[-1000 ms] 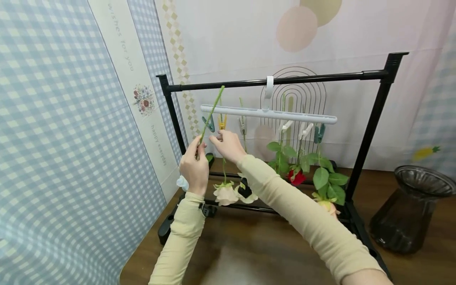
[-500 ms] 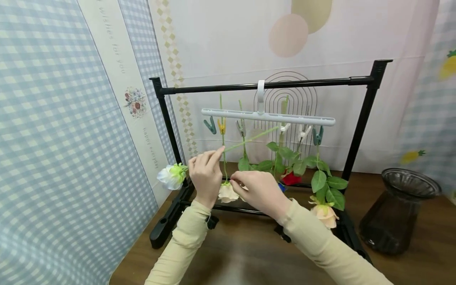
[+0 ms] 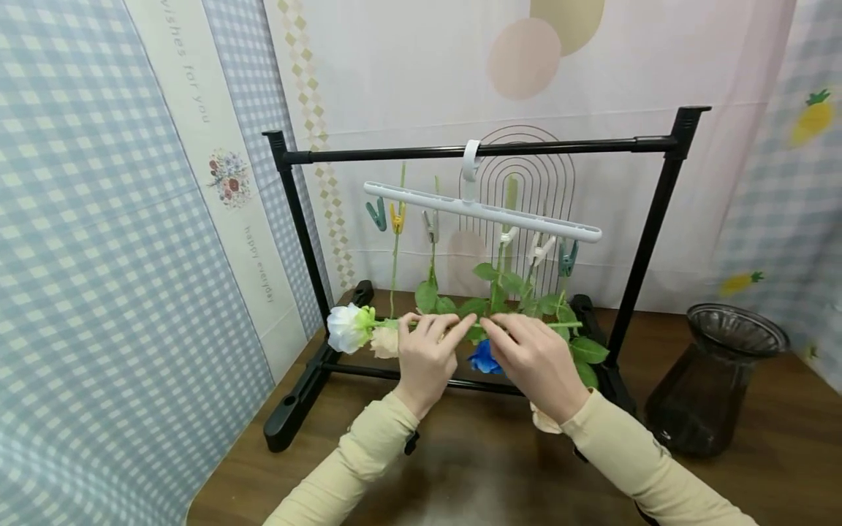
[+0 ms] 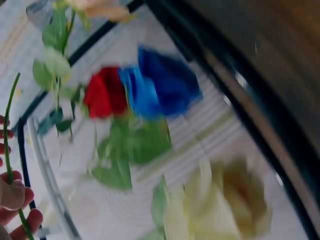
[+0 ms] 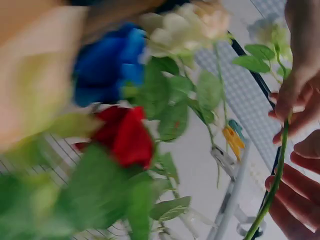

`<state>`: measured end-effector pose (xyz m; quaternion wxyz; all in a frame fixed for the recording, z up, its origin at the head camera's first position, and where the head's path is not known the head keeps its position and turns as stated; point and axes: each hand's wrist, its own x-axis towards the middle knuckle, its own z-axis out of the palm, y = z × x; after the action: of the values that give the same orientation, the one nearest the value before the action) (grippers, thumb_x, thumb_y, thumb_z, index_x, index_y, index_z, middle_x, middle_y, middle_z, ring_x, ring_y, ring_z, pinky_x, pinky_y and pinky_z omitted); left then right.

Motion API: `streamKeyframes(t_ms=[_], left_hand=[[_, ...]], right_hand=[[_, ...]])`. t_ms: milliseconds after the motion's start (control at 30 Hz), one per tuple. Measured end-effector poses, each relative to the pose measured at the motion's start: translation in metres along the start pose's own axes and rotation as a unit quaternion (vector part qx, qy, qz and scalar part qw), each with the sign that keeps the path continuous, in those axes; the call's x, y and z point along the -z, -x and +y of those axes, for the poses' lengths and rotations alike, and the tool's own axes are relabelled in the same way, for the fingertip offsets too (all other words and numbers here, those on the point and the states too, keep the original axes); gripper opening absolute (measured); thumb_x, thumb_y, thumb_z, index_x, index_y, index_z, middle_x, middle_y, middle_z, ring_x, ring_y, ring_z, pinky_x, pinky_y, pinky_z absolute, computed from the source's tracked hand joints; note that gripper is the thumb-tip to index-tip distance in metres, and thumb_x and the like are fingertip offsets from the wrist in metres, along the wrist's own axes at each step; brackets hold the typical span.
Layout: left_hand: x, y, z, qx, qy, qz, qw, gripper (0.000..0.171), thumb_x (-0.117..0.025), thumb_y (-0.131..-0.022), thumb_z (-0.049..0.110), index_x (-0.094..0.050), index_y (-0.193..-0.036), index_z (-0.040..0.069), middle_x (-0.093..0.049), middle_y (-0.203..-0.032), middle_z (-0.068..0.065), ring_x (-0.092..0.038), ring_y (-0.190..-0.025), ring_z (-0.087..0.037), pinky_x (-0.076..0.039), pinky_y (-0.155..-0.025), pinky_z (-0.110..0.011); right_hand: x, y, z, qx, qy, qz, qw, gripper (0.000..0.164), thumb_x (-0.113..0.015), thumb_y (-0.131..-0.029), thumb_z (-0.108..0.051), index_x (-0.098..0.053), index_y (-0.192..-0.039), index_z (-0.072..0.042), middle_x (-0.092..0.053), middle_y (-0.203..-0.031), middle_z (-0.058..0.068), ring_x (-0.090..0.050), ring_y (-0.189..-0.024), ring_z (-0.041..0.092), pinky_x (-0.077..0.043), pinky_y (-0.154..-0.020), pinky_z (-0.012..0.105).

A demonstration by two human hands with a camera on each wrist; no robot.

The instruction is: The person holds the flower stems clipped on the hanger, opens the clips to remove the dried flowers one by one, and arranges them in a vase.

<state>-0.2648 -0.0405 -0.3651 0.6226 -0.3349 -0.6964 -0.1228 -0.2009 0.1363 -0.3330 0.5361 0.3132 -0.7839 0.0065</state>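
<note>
A white rose with a bluish tint (image 3: 349,329) lies level across the front of the hanging flowers, its head to the left. My left hand (image 3: 426,358) pinches its green stem (image 5: 277,175) between thumb and fingers. Just right of it, my right hand (image 3: 539,361) also holds the stem, and the bare end sticks out past it. Behind the hands hangs a white hanger (image 3: 483,210) with clothespins. The yellow clothespin (image 3: 397,219) and several others grip upside-down flowers. The left teal clothespin (image 3: 377,215) has no stem in it.
A black rack (image 3: 395,154) carries the hanger. Below the clips hang a blue rose (image 3: 484,358), a cream rose (image 3: 384,342) and a red rose (image 4: 105,92). A dark glass vase (image 3: 717,380) stands at the right on the wooden table (image 3: 460,475).
The white rose's stem has swung from near upright to level, pointing right. Both hands have moved down and right; the right hand came from near the clothespins onto the stem. The hanger has tilted.
</note>
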Motion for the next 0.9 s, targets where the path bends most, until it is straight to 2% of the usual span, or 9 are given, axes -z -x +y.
streamKeyframes(t_ms=[200,400,700,900], left_hand=[[-0.001,0.018,0.018,-0.026,0.011,-0.018,0.9994,0.043,-0.045,-0.089,-0.001,-0.076,-0.106,0.024,-0.071,-0.09,0.005,-0.063,-0.081,-0.013,-0.044,-0.08,-0.038],[-0.004,0.025,0.027,-0.041,0.024,-0.015,0.9988,0.043,-0.046,-0.088,-0.002,-0.077,-0.103,0.024,-0.071,-0.087,0.006,-0.064,-0.081,-0.012,-0.044,-0.079,-0.036],[-0.003,0.003,0.031,-0.052,0.048,0.013,0.9974,0.042,-0.049,-0.083,-0.003,-0.077,-0.103,0.021,-0.072,-0.089,0.005,-0.064,-0.083,-0.013,-0.043,-0.082,-0.038],[-0.001,-0.01,0.034,-0.063,0.063,0.037,0.9953,0.04,-0.055,-0.079,-0.001,-0.075,-0.108,0.02,-0.072,-0.102,0.003,-0.062,-0.103,-0.019,-0.041,-0.092,-0.046]], right_hand=[[-0.001,0.025,-0.008,0.011,0.039,-0.008,0.999,0.042,-0.032,-0.105,-0.016,-0.071,-0.1,-0.003,-0.069,-0.09,0.01,-0.065,-0.074,0.022,-0.052,-0.058,0.033],[0.001,0.035,-0.01,0.024,0.052,-0.011,0.998,0.045,-0.029,-0.106,-0.011,-0.072,-0.094,-0.003,-0.068,-0.083,0.01,-0.062,-0.069,0.021,-0.048,-0.054,0.03],[0.016,0.027,-0.004,0.023,0.09,-0.011,0.996,0.045,-0.03,-0.106,-0.012,-0.072,-0.095,-0.002,-0.069,-0.084,0.009,-0.064,-0.071,0.019,-0.051,-0.057,0.029],[0.027,0.019,0.003,0.04,0.116,0.011,0.992,0.04,-0.034,-0.103,-0.005,-0.073,-0.094,-0.002,-0.069,-0.081,0.008,-0.062,-0.069,0.019,-0.047,-0.056,0.028]])
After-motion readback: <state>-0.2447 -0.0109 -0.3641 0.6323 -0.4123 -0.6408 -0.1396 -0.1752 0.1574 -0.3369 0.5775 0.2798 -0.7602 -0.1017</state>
